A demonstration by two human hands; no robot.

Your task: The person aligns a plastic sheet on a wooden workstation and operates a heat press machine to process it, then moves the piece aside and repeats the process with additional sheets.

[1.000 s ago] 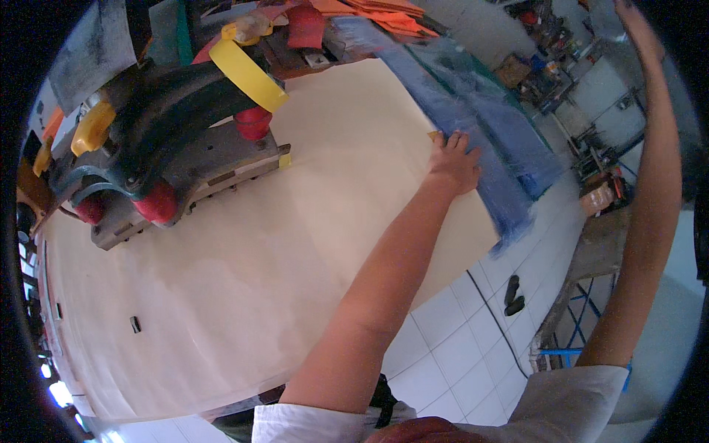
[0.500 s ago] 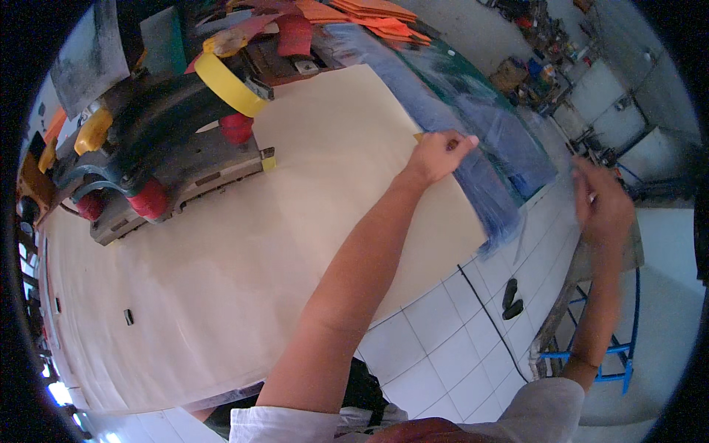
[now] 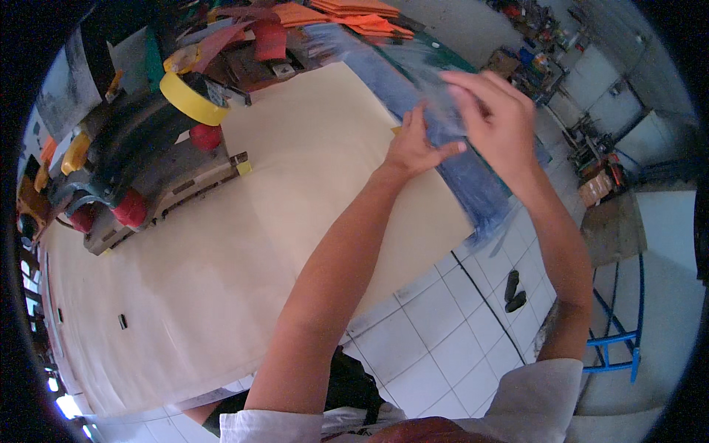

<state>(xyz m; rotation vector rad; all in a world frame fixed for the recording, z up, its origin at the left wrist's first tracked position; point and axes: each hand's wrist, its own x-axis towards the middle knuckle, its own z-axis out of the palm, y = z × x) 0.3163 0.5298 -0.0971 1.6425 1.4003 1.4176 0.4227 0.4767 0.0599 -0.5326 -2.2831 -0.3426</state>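
My left hand [image 3: 415,153] rests at the right edge of a large cream sheet [image 3: 295,170], its fingers and thumb spread apart. A small yellow bit [image 3: 396,130] shows at the sheet's edge beside those fingers. Raised to the right of it is my right hand [image 3: 501,122], slightly smeared by motion. Its fingers curl toward the thumb in a pinch; what sits between them, if anything, I cannot make out. Pale, see-through streaks show just below its fingertips. Under both hands lies a blue surface [image 3: 473,203] covered with clear, shiny film.
A grey metal bar [image 3: 166,196] with red knobs, black curved handles and a yellow tape roll [image 3: 192,100] lies on the sheet at left. Orange pieces [image 3: 354,15] are piled at the far edge. White floor tiles [image 3: 399,332], black shoes [image 3: 515,292] and a blue metal frame [image 3: 617,343] are at right.
My right hand has swung in from the far right to beside my left hand. The left hand's fingers have opened out at the sheet's edge. The view has shifted slightly.
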